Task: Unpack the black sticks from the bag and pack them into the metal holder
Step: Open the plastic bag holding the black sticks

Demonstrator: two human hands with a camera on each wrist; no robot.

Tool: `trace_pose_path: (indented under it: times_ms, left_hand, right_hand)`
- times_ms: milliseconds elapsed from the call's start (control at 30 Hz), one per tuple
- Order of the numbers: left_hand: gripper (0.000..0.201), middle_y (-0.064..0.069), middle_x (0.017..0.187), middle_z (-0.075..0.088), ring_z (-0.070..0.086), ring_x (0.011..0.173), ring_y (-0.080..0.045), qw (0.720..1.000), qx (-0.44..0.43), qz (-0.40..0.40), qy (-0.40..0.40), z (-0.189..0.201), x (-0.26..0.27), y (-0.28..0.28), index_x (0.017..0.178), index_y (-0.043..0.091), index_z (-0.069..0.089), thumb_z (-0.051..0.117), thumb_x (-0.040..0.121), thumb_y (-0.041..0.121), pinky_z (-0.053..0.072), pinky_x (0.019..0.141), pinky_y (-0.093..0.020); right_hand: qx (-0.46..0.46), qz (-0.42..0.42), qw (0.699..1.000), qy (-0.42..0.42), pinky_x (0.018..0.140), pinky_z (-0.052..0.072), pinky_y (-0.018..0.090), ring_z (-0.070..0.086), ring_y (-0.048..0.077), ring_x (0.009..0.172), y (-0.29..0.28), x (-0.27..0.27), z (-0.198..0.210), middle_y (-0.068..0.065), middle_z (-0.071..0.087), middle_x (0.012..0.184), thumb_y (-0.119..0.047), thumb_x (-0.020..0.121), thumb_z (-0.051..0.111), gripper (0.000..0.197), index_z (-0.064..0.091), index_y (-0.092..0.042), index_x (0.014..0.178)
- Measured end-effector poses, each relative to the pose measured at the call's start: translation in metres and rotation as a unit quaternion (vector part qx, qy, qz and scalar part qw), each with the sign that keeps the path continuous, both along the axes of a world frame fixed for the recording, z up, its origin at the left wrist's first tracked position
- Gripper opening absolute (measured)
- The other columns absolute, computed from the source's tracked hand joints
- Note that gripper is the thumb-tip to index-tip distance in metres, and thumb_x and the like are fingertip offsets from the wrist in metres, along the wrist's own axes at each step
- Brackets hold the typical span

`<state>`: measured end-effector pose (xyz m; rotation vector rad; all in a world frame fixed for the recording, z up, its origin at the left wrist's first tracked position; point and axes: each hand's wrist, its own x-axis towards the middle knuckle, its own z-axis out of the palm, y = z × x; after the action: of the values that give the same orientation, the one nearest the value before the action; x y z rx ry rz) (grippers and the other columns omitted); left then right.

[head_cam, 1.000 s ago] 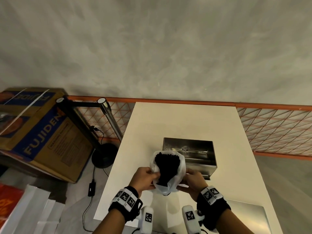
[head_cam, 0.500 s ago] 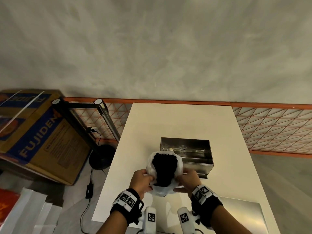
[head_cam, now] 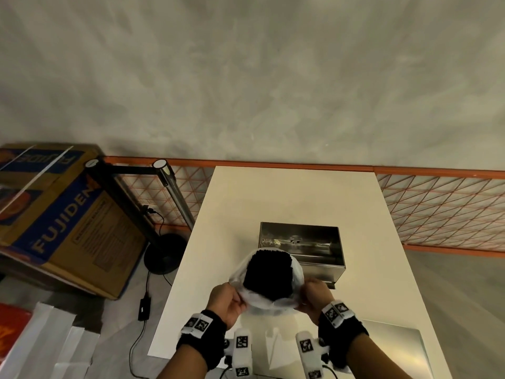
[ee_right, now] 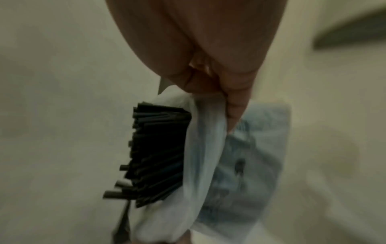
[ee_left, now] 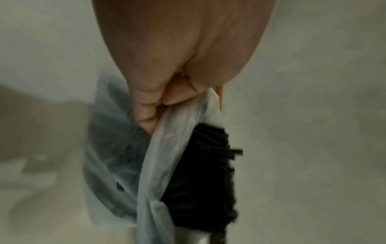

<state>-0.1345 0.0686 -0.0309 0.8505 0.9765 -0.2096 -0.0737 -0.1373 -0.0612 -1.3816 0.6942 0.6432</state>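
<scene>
A clear plastic bag (head_cam: 263,304) holds a thick bundle of black sticks (head_cam: 269,273) whose ends poke out of its open mouth. My left hand (head_cam: 228,300) pinches the bag's left edge and my right hand (head_cam: 314,296) pinches its right edge, holding it above the white table (head_cam: 295,192). The left wrist view shows fingers (ee_left: 146,105) curled round the bag (ee_left: 167,148) beside the sticks (ee_left: 204,165). The right wrist view shows the same grip on the bag (ee_right: 204,148) beside the sticks (ee_right: 158,156). The open metal holder (head_cam: 300,246) stands just behind the bag.
A flat metal sheet (head_cam: 393,348) lies at the table's near right corner. Left of the table stand a black floor stand (head_cam: 161,253) and a cardboard box (head_cam: 54,214). An orange mesh fence (head_cam: 437,209) runs behind the table.
Both hands have slid down and apart along the bag, peeling it lower. More of the black stick bundle stands out of the bag's mouth than before.
</scene>
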Motion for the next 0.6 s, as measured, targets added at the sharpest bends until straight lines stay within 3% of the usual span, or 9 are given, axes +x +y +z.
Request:
trace_pose_path:
  times_ms: [100,167,233,300,400,433,500,600]
  left_hand:
    - [0.04,-0.013,0.065,0.059,0.052,0.068,-0.027,0.99,0.113,-0.085,0.016,0.001,0.0,0.004,0.101,-0.005,0.061,0.027,0.084,-0.016,0.05,0.064,-0.035]
    - [0.026,-0.014,0.078,0.061,0.056,0.072,-0.026,0.975,0.174,-0.14,0.006,0.005,0.005,0.007,0.1,0.003,0.063,0.039,0.09,-0.002,0.053,0.069,-0.038]
    - [0.022,-0.01,0.1,0.066,0.062,0.086,-0.025,0.95,0.256,-0.177,-0.006,0.006,0.011,0.011,0.11,0.011,0.061,0.048,0.092,0.01,0.054,0.078,-0.039]
    - [0.026,-0.002,0.111,0.064,0.062,0.101,-0.023,0.904,0.366,-0.22,-0.027,0.011,0.019,0.013,0.117,0.015,0.059,0.056,0.091,0.013,0.052,0.087,-0.036]
    - [0.021,0.004,0.102,0.058,0.055,0.099,-0.019,0.826,0.488,-0.273,-0.074,0.015,0.027,0.008,0.113,0.016,0.061,0.059,0.094,0.008,0.038,0.082,-0.025]
    - [0.022,0.004,0.101,0.059,0.056,0.098,-0.02,0.808,0.511,-0.283,-0.074,0.015,0.03,0.007,0.114,0.014,0.064,0.058,0.094,0.008,0.037,0.081,-0.024]
    - [0.02,0.003,0.097,0.064,0.06,0.096,-0.021,0.801,0.519,-0.293,-0.057,0.008,0.032,0.008,0.111,0.014,0.068,0.057,0.095,0.009,0.038,0.077,-0.023]
    - [0.012,-0.004,0.094,0.074,0.066,0.094,-0.026,0.805,0.499,-0.319,-0.043,-0.003,0.034,0.013,0.098,0.016,0.073,0.061,0.095,0.015,0.041,0.075,-0.025]
  right_hand:
    - [-0.075,0.086,0.992,-0.052,0.057,0.055,0.036,0.065,0.034,0.089,0.002,0.004,0.01,0.019,0.068,0.103,0.0,0.084,0.046,0.027,0.06,-0.013,0.104]
    - [-0.149,0.147,0.972,-0.109,0.062,0.059,0.04,0.064,0.03,0.094,0.0,0.008,0.01,0.011,0.068,0.104,-0.015,0.083,0.054,0.022,0.06,-0.02,0.104]
    - [-0.227,0.195,0.937,-0.181,0.071,0.058,0.04,0.063,0.023,0.09,0.003,0.008,0.016,0.002,0.068,0.098,-0.028,0.087,0.059,0.021,0.061,-0.022,0.106]
    - [-0.285,0.229,0.893,-0.264,0.073,0.046,0.029,0.059,0.019,0.085,0.008,0.007,0.024,0.0,0.065,0.093,-0.03,0.091,0.06,0.02,0.06,-0.019,0.108]
    - [-0.338,0.255,0.847,-0.32,0.073,0.039,0.027,0.06,0.023,0.088,0.017,0.006,0.027,0.005,0.067,0.096,-0.027,0.096,0.053,0.019,0.061,-0.013,0.108]
    - [-0.346,0.258,0.846,-0.313,0.074,0.04,0.028,0.062,0.026,0.091,0.019,0.008,0.026,0.006,0.069,0.097,-0.026,0.096,0.052,0.02,0.062,-0.013,0.107]
    - [-0.334,0.259,0.864,-0.273,0.072,0.042,0.027,0.064,0.027,0.089,0.019,0.013,0.023,0.006,0.071,0.094,-0.019,0.092,0.055,0.017,0.066,-0.014,0.103]
    - [-0.196,0.205,0.943,-0.174,0.065,0.048,0.037,0.063,0.027,0.071,0.014,0.017,0.014,0.009,0.068,0.075,-0.014,0.075,0.056,0.016,0.071,-0.013,0.076]
